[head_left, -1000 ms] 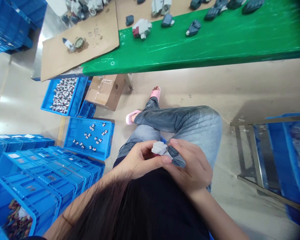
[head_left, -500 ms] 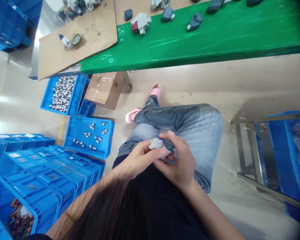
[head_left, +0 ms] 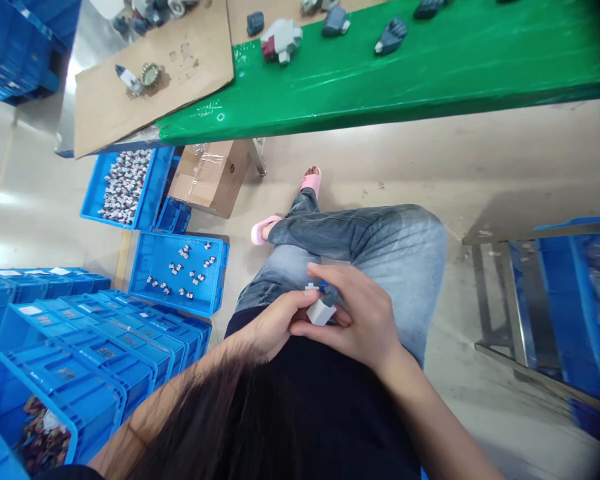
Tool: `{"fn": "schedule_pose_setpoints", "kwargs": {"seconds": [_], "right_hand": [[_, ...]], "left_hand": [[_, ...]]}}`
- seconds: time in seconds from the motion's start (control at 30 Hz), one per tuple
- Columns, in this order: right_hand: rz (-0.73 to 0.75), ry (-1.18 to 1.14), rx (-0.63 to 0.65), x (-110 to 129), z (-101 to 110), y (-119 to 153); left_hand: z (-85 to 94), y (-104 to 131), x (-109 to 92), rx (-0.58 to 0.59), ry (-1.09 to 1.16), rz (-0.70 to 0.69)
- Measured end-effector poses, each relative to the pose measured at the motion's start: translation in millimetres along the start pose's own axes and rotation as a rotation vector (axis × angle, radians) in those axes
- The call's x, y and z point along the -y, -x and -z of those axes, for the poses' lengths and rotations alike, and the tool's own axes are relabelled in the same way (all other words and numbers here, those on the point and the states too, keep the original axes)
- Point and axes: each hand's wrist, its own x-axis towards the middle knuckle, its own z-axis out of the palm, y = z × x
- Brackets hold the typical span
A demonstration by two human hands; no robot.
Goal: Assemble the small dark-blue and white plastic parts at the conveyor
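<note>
So both bare hands were busy with one small, blocky white and dark blue-grey plastic-looking piece (head_left: 321, 312), right over the lap in a pair of faded blue jeans (head_left: 395, 233). The left hand (head_left: 275, 321) had its thumb pressed against the left side of the piece, so it was gripping it, though most of its other fingers were tucked out of sight. The right hand (head_left: 357, 308) was closed around the other side: thumb below the white block, index finger arched over the top, and a bit of bright blue peeking out between the hands. Can't tell how the white and dark parts fitted together, the fingers covered too much.

Up front was a table with a shiny green covering (head_left: 430, 80). On it lay a chunky white and dark red piece (head_left: 282, 40), plus a dark blue-grey fist-shaped piece (head_left: 391, 36) well to its right. A flat brown cardboard sheet (head_left: 195, 73) covered the left end, with a round greenish-gold ridged cap (head_left: 151, 75) on top.

Down on the left, a shallow blue plastic tray (head_left: 153, 257) held small white-and-dark pieces in loose clusters, just beside a taped brown cardboard box (head_left: 207, 177).
</note>
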Motion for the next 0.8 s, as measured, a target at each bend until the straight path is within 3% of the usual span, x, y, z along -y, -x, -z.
{"fn": "schedule_pose_setpoints", "kwargs": {"seconds": [0.13, 0.33, 0.8], "right_hand": [[-0.021, -0.069, 0.070, 4.4, 3.9, -7.0], [-0.071, -0.044, 0.050, 9.1, 2.0, -7.4], [-0.210, -0.175, 0.163, 1.8, 0.9, -1.6]], "left_hand": [[-0.3, -0.2, 3.9, 0.068, 0.118, 0.022], [-0.3, -1.5, 7.0, -0.017, 0.326, 0.164], [-1.5, -4.7, 6.4, 0.029, 0.307, 0.191]]}}
